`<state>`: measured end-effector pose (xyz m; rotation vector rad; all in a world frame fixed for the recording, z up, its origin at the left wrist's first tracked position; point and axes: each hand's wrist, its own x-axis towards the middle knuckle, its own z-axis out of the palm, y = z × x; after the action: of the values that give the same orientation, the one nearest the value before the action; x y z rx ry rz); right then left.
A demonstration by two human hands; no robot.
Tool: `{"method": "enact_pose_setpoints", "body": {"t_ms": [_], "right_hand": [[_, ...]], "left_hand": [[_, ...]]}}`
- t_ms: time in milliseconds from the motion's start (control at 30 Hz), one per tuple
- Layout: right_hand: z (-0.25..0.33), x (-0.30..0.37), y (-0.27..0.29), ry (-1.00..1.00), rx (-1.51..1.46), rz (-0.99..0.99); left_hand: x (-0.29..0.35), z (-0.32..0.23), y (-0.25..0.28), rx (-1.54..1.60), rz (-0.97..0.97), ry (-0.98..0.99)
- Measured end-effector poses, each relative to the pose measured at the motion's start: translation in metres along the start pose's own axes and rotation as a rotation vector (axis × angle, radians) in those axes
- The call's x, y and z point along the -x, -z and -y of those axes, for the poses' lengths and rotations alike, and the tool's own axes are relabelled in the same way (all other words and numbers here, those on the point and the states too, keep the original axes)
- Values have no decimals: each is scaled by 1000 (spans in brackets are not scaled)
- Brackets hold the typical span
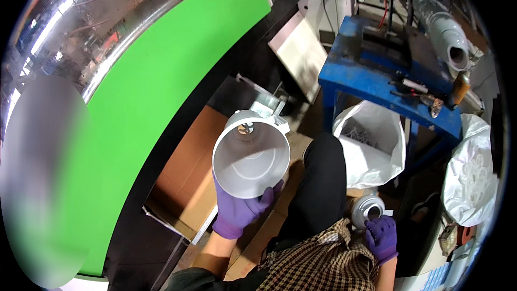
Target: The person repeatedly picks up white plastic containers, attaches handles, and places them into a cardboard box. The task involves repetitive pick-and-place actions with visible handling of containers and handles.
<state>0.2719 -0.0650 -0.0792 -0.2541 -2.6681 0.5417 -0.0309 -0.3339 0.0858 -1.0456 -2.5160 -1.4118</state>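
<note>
A hollow grey plastic cylinder (229, 153) faces me with its wide round mouth. It has a smaller hole at its far end and a bracket-like tab at the upper right of its rim. My left hand (237, 215), in a purple glove, holds it from below, with the thumb at the lower right of the rim. Low on the right is a second grey plastic piece (360, 210) with a round stepped collar. My right hand (381, 238), also gloved in purple, has its fingers curled over that collar's edge; the piece's underside is hidden.
A green machine panel (156, 91) with a shiny clear cover fills the left. Below it stands an open cardboard box (186, 164). On the right are a blue metal table (350, 54) with tools, a white sack (377, 167) of grey scraps and another white bag (458, 205) of pale rings.
</note>
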Motion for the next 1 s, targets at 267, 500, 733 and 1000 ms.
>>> {"method": "enact_pose_setpoints", "body": {"t_ms": [267,500,733,1000], "right_hand": [[1,21,10,-70,8,-102],[7,20,20,-91,-14,-108],[5,26,17,-80,-5,-146],[6,43,15,-115,38,-206]], "left_hand": [[3,-49,-6,327,75,6],[15,-71,-8,666,208,179],[9,-87,-3,328,287,13],[5,-55,-5,539,379,63]]}}
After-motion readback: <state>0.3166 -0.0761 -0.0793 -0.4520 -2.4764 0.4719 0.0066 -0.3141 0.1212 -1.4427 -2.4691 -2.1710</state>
